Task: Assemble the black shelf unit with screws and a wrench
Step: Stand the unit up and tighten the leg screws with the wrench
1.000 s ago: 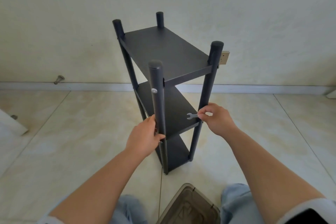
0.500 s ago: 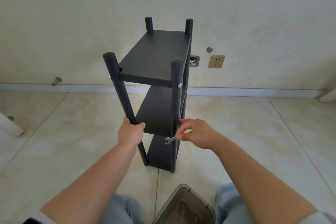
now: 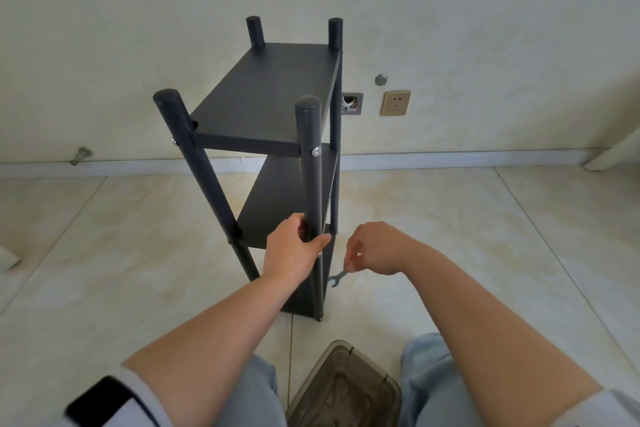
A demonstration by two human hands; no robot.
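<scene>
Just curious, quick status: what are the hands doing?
Left hand grips shelf unit front post. Right hand pinches wrench beside it. Nothing in the way.

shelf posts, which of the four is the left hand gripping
The near right post, the one with the silver screw head showing. The left hand wraps it at the middle shelf; the other three posts are untouched.

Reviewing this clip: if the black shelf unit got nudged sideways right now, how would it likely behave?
The black shelf unit looks tall and narrow on thin posts, so it would probably tip rather than slide. It likely stays rigid, since screw heads show at the top joints. The left hand gripping the near post probably steadies it, while the right hand only pinches the small wrench.
</scene>
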